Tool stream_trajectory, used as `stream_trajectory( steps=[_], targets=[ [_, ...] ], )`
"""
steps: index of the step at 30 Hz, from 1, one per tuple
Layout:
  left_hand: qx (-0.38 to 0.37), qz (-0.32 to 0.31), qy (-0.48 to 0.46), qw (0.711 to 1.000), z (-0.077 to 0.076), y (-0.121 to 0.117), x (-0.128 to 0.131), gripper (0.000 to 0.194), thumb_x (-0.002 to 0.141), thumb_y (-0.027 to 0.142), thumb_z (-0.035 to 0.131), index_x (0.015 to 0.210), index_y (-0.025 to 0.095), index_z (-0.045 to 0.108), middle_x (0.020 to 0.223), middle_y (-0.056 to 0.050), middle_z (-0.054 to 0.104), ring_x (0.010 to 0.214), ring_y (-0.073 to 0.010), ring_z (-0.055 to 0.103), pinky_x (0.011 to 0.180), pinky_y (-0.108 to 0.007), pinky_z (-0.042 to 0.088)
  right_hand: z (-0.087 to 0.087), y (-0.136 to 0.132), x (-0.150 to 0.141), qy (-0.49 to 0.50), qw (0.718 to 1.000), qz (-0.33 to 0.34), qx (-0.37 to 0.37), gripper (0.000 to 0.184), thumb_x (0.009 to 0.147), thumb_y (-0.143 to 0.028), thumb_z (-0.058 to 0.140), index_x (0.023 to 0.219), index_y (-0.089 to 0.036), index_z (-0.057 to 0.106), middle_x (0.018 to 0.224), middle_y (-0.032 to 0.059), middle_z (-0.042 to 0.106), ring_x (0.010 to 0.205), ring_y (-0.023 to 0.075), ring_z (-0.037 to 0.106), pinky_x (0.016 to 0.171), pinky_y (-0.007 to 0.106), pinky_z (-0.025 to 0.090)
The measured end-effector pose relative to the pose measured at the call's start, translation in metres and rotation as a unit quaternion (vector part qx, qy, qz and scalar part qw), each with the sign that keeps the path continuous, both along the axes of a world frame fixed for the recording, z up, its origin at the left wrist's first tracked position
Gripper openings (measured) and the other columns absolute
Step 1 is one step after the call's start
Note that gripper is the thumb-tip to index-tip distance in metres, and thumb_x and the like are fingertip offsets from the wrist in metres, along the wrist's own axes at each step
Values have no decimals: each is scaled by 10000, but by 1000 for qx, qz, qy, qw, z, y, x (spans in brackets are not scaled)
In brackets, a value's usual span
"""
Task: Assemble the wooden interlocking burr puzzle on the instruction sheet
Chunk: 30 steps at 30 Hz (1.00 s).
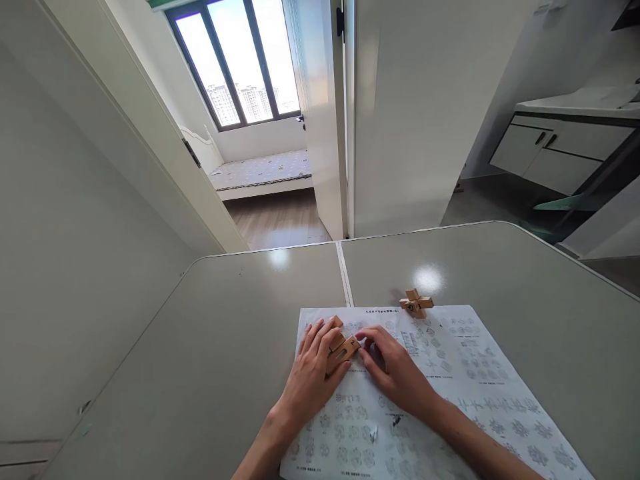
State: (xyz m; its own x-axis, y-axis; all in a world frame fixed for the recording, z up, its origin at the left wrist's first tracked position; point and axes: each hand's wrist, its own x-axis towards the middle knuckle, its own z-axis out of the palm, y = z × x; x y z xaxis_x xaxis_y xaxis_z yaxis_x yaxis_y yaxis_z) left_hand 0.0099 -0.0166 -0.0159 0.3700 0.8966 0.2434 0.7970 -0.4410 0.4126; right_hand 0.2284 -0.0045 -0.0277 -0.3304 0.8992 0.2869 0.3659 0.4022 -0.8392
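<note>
My left hand (311, 373) lies over several notched wooden puzzle pieces, fingers curled across the top and thumb along the near side. One wooden puzzle piece (345, 353) has a slot and the number 2 on its end. Another wooden block (338, 322) shows beyond the left fingers; how the pieces fit together is partly hidden under that hand. From the right, my right hand (395, 370) has its thumb and forefinger closed around the numbered end of the slotted piece. Beneath both hands lies a large printed sheet (430, 413) with rows of small puzzle drawings.
A cross-shaped wooden puzzle (417, 304) stands at the sheet's far edge. Small dark and white scraps (374, 433) lie on the paper. The grey table (240, 360) has a pale seam and rounded far corners. Beyond it are a door (323, 120), a bed and a cabinet.
</note>
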Motion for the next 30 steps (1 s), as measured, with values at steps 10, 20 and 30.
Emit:
stream_trajectory(
  steps=[10, 20, 30],
  targets=[
    [75, 140, 26, 987, -29, 9, -11, 494, 1055, 322, 537, 1533, 259, 428, 1688, -134, 399, 1603, -368, 265, 1262, -678, 304, 1, 0, 0, -16, 1000, -2, -5, 167, 1034, -206, 479, 1157, -238, 586, 1133, 96, 660, 907, 238, 672, 818, 393, 596],
    [73, 122, 29, 989, -21, 7, -9, 575, 1053, 267, 523, 1603, 279, 357, 1710, -123, 358, 1610, -359, 244, 1253, -663, 334, 3, 0, 1, -17, 1000, 2, -3, 173, 1033, -216, 482, 1160, -246, 597, 1121, 95, 681, 913, 246, 697, 806, 394, 624],
    [81, -22, -36, 996, 6, -2, 3, 310, 1024, 136, 494, 1275, 255, 633, 1178, -81, 757, 1111, -220, 738, 978, -375, 601, 4, -1, 0, -12, 1000, 5, 5, 189, 1025, -175, 488, 1156, -255, 598, 1121, 75, 679, 959, 235, 693, 840, 366, 609]
  ],
)
